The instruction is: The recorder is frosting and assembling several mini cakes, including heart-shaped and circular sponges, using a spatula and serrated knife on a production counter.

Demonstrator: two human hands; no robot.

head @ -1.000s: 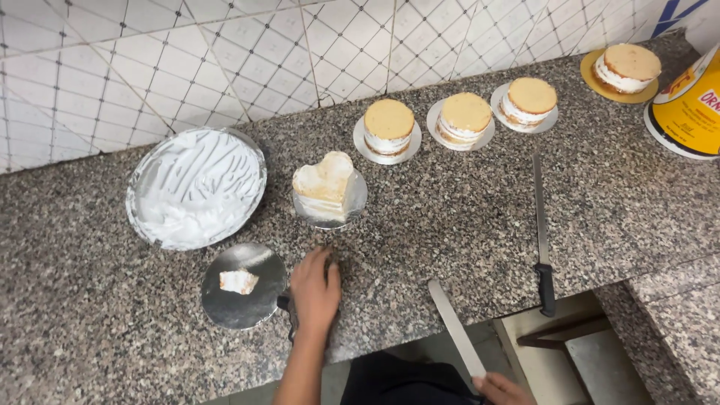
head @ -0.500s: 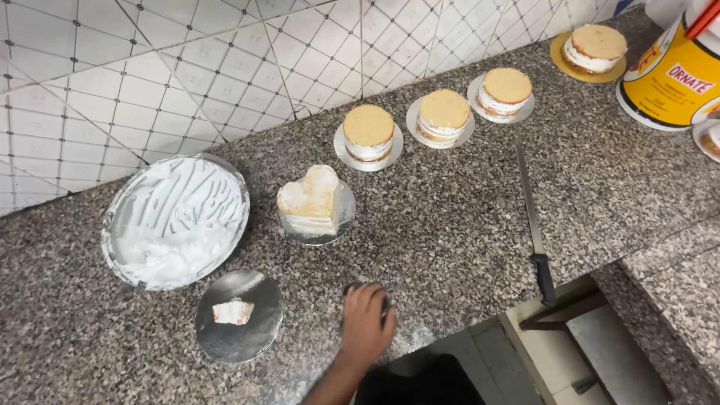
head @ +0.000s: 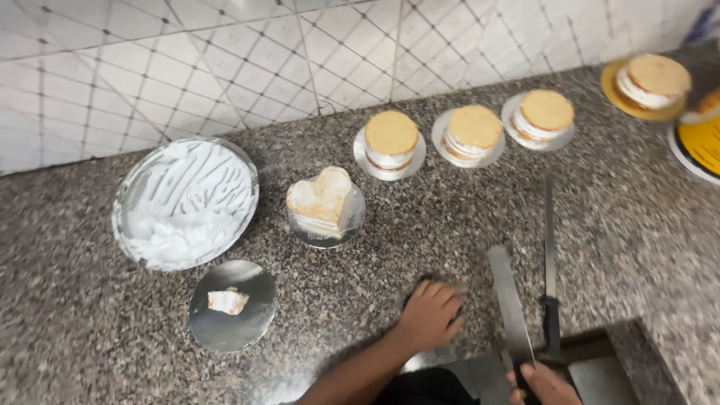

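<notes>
Mostly speckled granite counter (head: 465, 225), tiled wall (head: 187, 67).

Granite counter (head: 450, 225), cake boards (head: 232, 305), knife (head: 550, 262)

Two bare hands, no gloves, no rings or bands in view; left hand (head: 431, 315) shown from the back, fingers short and rounded, knuckles plain; left forearm bare to the frame's lower edge, no sleeve or cuff on it; right hand (head: 546, 384) cut off by the bottom edge, only knuckles and fingertips in view; dark, near-black clothing just below, between the arms.
</notes>
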